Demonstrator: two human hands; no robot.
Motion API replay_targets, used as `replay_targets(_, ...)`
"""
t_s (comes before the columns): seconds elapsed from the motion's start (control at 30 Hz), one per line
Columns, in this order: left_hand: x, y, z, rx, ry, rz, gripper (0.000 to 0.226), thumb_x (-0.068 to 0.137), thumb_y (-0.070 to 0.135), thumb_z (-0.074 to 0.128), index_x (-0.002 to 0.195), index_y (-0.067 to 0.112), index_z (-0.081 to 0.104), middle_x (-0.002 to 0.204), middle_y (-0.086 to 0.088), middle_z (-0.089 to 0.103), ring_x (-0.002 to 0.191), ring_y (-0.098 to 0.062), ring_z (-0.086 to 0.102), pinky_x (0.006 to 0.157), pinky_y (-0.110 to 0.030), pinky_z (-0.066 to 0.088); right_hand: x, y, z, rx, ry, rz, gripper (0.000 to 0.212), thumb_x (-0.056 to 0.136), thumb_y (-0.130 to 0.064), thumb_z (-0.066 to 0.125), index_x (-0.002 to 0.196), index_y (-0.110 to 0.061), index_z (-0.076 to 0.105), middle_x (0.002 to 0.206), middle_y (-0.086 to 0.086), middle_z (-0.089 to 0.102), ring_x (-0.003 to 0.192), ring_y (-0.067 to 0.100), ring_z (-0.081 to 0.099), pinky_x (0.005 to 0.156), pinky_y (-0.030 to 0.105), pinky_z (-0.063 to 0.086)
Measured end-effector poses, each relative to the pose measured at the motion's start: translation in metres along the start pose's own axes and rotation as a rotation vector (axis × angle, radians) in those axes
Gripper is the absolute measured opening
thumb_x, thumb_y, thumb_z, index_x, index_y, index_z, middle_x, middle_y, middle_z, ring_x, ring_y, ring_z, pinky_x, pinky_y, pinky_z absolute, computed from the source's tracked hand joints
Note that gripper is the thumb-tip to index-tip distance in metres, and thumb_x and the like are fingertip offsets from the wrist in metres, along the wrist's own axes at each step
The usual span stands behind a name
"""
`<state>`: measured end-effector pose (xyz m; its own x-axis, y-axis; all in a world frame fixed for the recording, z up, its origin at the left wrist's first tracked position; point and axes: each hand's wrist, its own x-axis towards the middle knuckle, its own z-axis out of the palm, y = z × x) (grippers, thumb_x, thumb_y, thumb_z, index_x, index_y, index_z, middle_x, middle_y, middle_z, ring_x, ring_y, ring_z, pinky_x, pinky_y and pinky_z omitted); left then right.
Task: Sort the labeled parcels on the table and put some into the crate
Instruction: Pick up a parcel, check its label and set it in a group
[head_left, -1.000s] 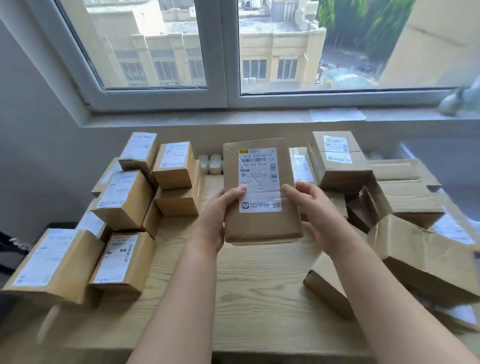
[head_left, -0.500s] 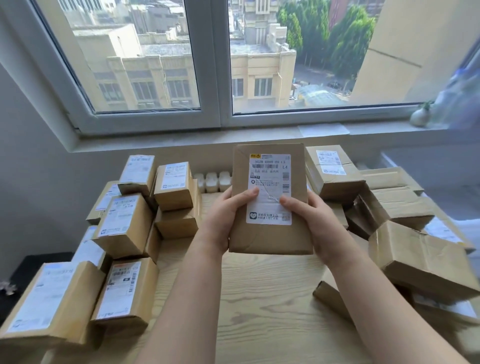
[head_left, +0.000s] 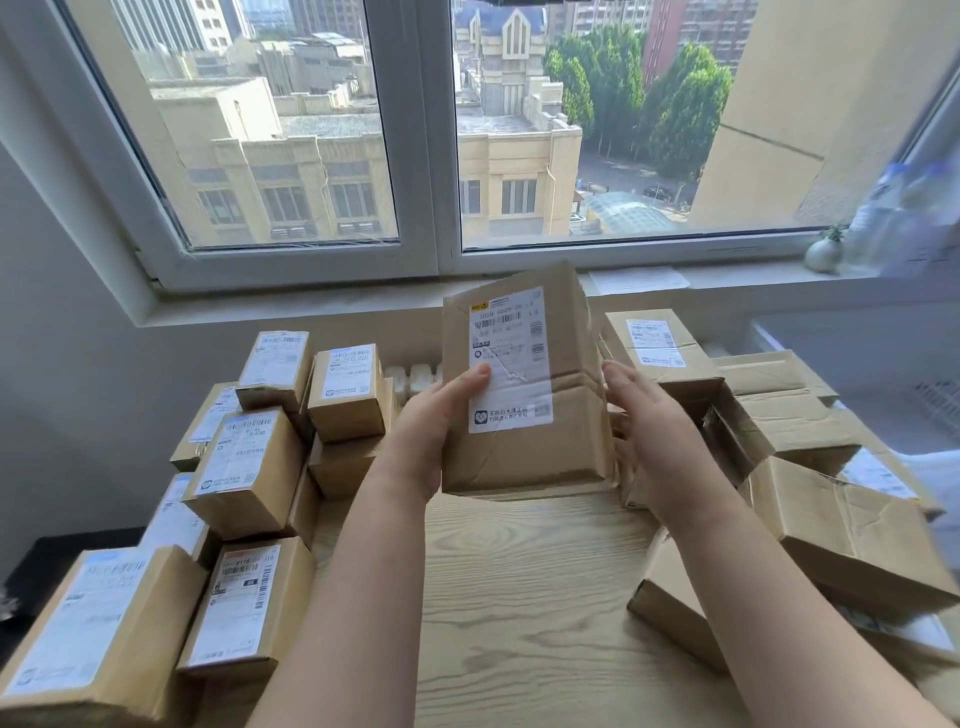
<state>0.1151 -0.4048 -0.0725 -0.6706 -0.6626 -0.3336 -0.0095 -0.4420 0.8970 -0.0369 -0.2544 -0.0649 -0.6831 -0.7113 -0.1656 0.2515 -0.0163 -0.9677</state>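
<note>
I hold a flat brown cardboard parcel (head_left: 524, 457) upright above the wooden table (head_left: 524, 597), its white shipping label facing me. My left hand (head_left: 431, 431) grips its left edge, thumb pressed on the label and fingers hidden behind. My right hand (head_left: 654, 431) is beside the parcel's right edge with relaxed fingers, its thumb off the front face. Whether it touches the box is unclear. No crate is in view.
Stacks of small labeled boxes (head_left: 244, 467) fill the table's left side. A loose pile of larger, crumpled parcels (head_left: 841, 530) covers the right side. Behind the table runs a window sill (head_left: 363, 296) with a small round vase (head_left: 823, 254) at its right end.
The parcel rose and tilted slightly left. My right thumb came off its front and the hand drew back to the right edge. The view tilted upward.
</note>
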Motion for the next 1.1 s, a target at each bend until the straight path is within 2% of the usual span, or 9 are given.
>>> replay_targets(0.13, 0.004, -0.002, 0.001, 0.118, 0.073, 0.168, 0.067, 0.091, 0.029, 0.075, 0.151, 0.021, 0.045, 0.103, 0.008, 0.072, 0.082, -0.005, 0.074, 0.067, -0.021, 0.055, -0.002, -0.001, -0.003, -0.072, 0.042, -0.119, 0.047, 0.093, -0.024, 0.072, 0.138, -0.025, 0.058, 0.120, 0.003, 0.068, 0.103, 0.016, 0.072, 0.080, 0.031, 0.058)
replay_targets(0.27, -0.004, -0.002, 0.015, 0.166, -0.013, 0.142, 0.054, 0.098, 0.048, 0.060, 0.147, 0.029, 0.047, 0.106, 0.011, 0.068, 0.073, 0.004, 0.072, 0.051, -0.014, 0.052, -0.009, -0.004, 0.005, -0.130, 0.018, -0.175, 0.051, 0.087, -0.025, 0.079, 0.134, -0.028, 0.059, 0.105, -0.001, 0.067, 0.086, 0.005, 0.073, 0.078, 0.025, 0.058)
replay_targets(0.33, -0.009, -0.002, 0.021, 0.167, -0.081, 0.110, 0.056, 0.093, 0.061, 0.056, 0.141, 0.032, 0.051, 0.111, 0.012, 0.070, 0.077, 0.008, 0.071, 0.061, -0.017, 0.056, -0.010, -0.004, 0.007, -0.132, 0.023, -0.167, 0.056, 0.084, -0.026, 0.082, 0.136, -0.028, 0.060, 0.105, 0.003, 0.068, 0.096, 0.016, 0.073, 0.086, 0.035, 0.059)
replay_targets(0.43, -0.014, -0.003, 0.025, 0.221, -0.138, 0.070, 0.087, 0.072, 0.083, 0.064, 0.145, 0.041, 0.046, 0.130, 0.014, 0.066, 0.113, -0.006, 0.066, 0.101, -0.043, 0.052, -0.014, -0.006, 0.007, -0.154, 0.012, -0.210, 0.054, 0.086, -0.027, 0.080, 0.134, -0.035, 0.059, 0.110, -0.003, 0.066, 0.102, 0.013, 0.069, 0.083, 0.030, 0.057)
replay_targets(0.57, -0.016, -0.005, 0.024, 0.159, -0.174, 0.098, 0.082, 0.066, 0.070, 0.073, 0.140, 0.042, 0.054, 0.132, 0.012, 0.067, 0.120, -0.015, 0.064, 0.092, -0.045, 0.056, -0.016, -0.007, 0.007, -0.139, -0.051, -0.172, 0.064, 0.076, -0.037, 0.087, 0.133, -0.040, 0.058, 0.127, -0.003, 0.065, 0.113, 0.013, 0.068, 0.093, 0.038, 0.058)
replay_targets(0.63, -0.014, -0.007, 0.021, 0.069, -0.187, 0.070, 0.091, 0.069, 0.068, 0.080, 0.148, 0.035, 0.049, 0.141, 0.005, 0.062, 0.130, -0.021, 0.059, 0.104, -0.050, 0.050, -0.013, -0.007, 0.004, -0.078, -0.128, -0.066, 0.083, 0.062, -0.057, 0.091, 0.136, -0.039, 0.057, 0.140, 0.000, 0.060, 0.122, 0.018, 0.065, 0.103, 0.048, 0.053)
replay_targets(0.7, -0.014, -0.007, 0.021, 0.032, -0.235, 0.069, 0.088, 0.074, 0.063, 0.081, 0.149, 0.030, 0.049, 0.147, -0.001, 0.058, 0.137, -0.027, 0.053, 0.114, -0.056, 0.039, -0.013, -0.005, 0.002, -0.039, -0.242, -0.009, 0.083, 0.068, -0.066, 0.083, 0.140, -0.035, 0.055, 0.141, -0.001, 0.062, 0.125, 0.021, 0.064, 0.109, 0.053, 0.046)
replay_targets(0.83, -0.018, -0.008, 0.021, 0.065, -0.321, 0.092, 0.077, 0.081, 0.059, 0.074, 0.148, 0.029, 0.051, 0.149, -0.003, 0.056, 0.140, -0.028, 0.050, 0.118, -0.059, 0.033, -0.017, -0.003, -0.001, 0.032, -0.326, -0.026, 0.058, 0.088, -0.051, 0.069, 0.139, -0.027, 0.058, 0.135, 0.004, 0.066, 0.126, 0.025, 0.063, 0.110, 0.054, 0.046)
replay_targets(1.1, -0.014, 0.000, 0.025, 0.168, -0.316, 0.142, 0.069, 0.078, 0.043, 0.077, 0.142, 0.028, 0.054, 0.136, -0.003, 0.066, 0.128, -0.026, 0.061, 0.106, -0.059, 0.048, -0.016, -0.007, 0.002, 0.070, -0.281, -0.072, 0.051, 0.087, -0.032, 0.069, 0.135, -0.018, 0.060, 0.130, 0.017, 0.067, 0.121, 0.038, 0.065, 0.105, 0.063, 0.047)
